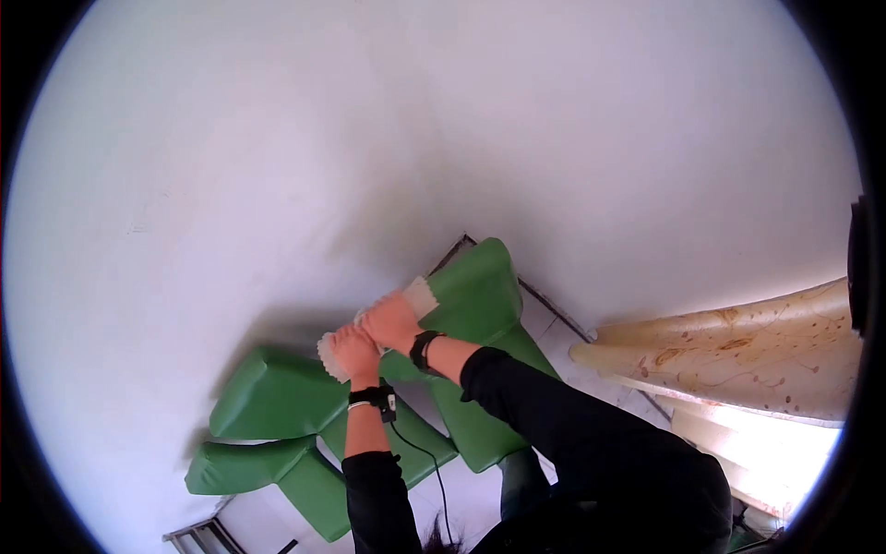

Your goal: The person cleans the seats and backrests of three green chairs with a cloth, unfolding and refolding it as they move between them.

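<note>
Two bare hands meet on a crumpled white cloth [422,297] that lies against the plain white wall [369,138], just above a set of green padded vinyl seat cushions [268,392]. The left hand [353,354] is clenched over the lower end of the cloth, and the right hand [392,320] is clenched over the upper end, the two touching side by side; pale edges of the cloth show beyond the knuckles at both ends. Each wrist carries a black band [374,398], and a thin black cable [420,452] trails down from the left one along the black sleeve [563,425]. Whether the cloth is flat on the wall or rests partly on the top edge of the nearest cushion I cannot tell, since the hands cover its middle. Off to the right hangs a beige patterned curtain [738,351], well apart from the hands. By my reading, the step in hand is pressing the cloth to the surface with a two-handed grip. A further stroke would call for even pressure from both hands and a path along the wall that stays clear of the cushion just beside it, so the cloth does not snag or bunch.
</note>
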`<state>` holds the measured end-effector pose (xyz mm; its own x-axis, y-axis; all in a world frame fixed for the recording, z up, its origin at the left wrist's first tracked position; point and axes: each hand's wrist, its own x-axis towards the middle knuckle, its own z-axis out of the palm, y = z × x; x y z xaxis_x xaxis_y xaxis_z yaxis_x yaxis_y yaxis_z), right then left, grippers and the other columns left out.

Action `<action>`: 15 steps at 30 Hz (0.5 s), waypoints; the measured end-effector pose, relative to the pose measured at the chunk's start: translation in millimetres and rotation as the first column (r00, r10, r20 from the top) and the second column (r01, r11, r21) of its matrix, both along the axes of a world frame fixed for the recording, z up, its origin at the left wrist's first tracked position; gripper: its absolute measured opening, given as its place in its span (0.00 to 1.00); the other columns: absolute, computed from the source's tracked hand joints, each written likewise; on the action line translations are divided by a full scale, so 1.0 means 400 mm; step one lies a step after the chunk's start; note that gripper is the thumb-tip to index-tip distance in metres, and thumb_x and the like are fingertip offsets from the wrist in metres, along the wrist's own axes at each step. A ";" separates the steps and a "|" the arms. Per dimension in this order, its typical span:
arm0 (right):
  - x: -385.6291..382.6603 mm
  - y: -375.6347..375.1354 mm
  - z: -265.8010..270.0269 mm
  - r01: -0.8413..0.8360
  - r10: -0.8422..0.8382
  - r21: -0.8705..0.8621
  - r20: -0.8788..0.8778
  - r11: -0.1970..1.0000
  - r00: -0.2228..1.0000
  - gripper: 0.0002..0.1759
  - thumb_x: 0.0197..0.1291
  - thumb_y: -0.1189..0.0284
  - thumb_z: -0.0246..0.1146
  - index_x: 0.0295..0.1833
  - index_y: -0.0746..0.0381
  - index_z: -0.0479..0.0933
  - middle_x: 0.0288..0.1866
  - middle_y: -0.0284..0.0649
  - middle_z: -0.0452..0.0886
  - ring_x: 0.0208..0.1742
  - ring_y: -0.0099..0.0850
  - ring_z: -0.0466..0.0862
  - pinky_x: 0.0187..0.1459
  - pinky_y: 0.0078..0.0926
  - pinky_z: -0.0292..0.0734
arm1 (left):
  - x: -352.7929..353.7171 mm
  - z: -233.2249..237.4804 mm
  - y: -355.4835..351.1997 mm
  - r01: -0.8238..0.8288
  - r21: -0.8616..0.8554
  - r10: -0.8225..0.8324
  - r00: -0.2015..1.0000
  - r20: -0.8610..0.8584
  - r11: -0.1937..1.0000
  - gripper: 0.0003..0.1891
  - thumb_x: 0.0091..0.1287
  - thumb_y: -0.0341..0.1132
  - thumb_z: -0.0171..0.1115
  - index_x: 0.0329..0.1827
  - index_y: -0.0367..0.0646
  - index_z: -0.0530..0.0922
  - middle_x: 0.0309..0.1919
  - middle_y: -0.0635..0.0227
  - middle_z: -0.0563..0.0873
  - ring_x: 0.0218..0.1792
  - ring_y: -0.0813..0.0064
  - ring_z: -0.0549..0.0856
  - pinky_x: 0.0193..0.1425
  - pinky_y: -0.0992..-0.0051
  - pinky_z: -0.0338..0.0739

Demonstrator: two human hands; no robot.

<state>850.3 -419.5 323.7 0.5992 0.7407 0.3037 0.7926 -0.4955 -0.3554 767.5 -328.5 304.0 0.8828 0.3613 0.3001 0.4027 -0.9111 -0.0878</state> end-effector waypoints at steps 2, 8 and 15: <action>-0.017 0.026 -0.006 -0.013 0.014 0.028 -0.039 1.000 0.999 0.16 0.49 0.61 0.51 0.16 0.55 0.75 0.21 0.36 0.77 0.30 0.33 0.75 0.36 0.34 0.62 | -0.027 -0.011 0.030 -0.040 -0.096 0.044 0.999 0.032 0.995 0.12 0.61 0.34 0.42 0.31 0.37 0.74 0.32 0.59 0.79 0.39 0.60 0.76 0.49 0.65 0.65; -0.018 0.027 -0.011 -0.066 0.066 -0.002 -0.054 0.998 0.996 0.14 0.50 0.63 0.51 0.18 0.54 0.76 0.23 0.35 0.78 0.31 0.31 0.75 0.37 0.31 0.62 | -0.025 0.006 0.021 -0.022 -0.070 0.025 0.999 0.040 0.997 0.12 0.62 0.33 0.42 0.32 0.36 0.74 0.32 0.58 0.79 0.37 0.58 0.76 0.47 0.64 0.66; 0.068 -0.052 0.020 -0.111 0.069 -0.263 -0.164 0.958 0.984 0.09 0.48 0.66 0.53 0.23 0.51 0.79 0.25 0.31 0.79 0.33 0.30 0.77 0.37 0.32 0.61 | 0.053 0.015 -0.040 -0.041 0.003 0.040 0.977 -0.210 0.999 0.13 0.63 0.35 0.41 0.28 0.39 0.73 0.27 0.58 0.79 0.34 0.56 0.77 0.43 0.64 0.69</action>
